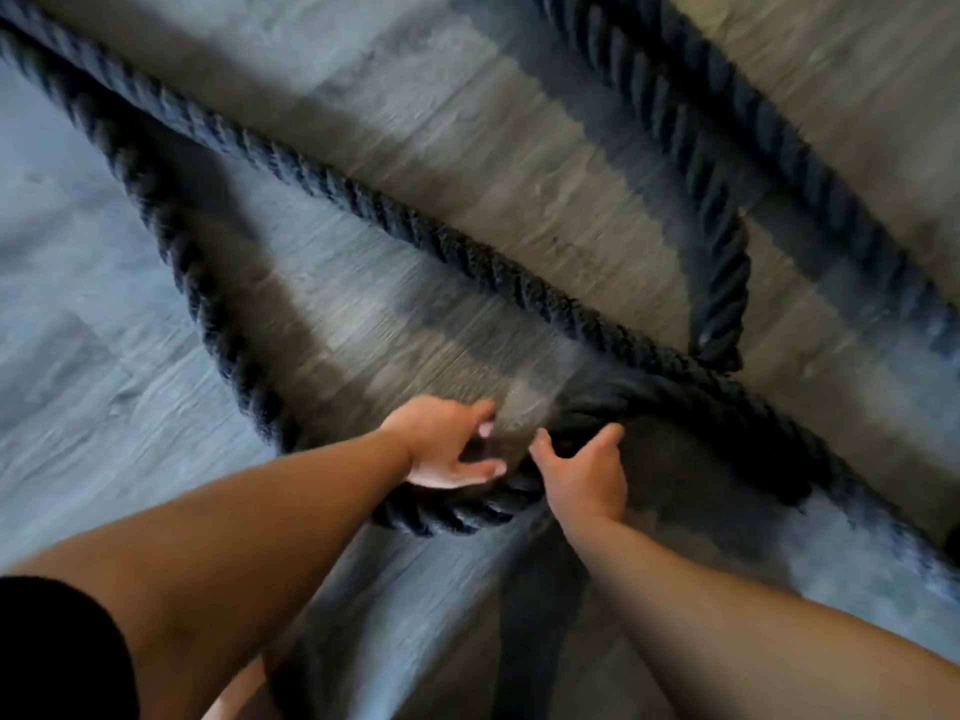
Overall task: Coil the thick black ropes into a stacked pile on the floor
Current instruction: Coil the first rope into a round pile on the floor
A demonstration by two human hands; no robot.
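Thick black twisted rope (363,194) runs diagonally across the wooden floor from upper left to lower right. A second length (171,236) curves down the left side and bends into a small loop (467,511) under my hands. Another rope (691,122) lies at the upper right, with an end (719,324) hanging down onto the crossing. My left hand (447,444) hovers over the loop's left side, fingers loosely curled and holding nothing. My right hand (587,475) rests on the loop's bend, fingers spread. The picture is motion-blurred.
Grey-brown wooden plank floor (467,122) surrounds the ropes. A dark sleeve (57,652) shows at the bottom left. Bare floor lies at the left (62,356) and between the rope lengths.
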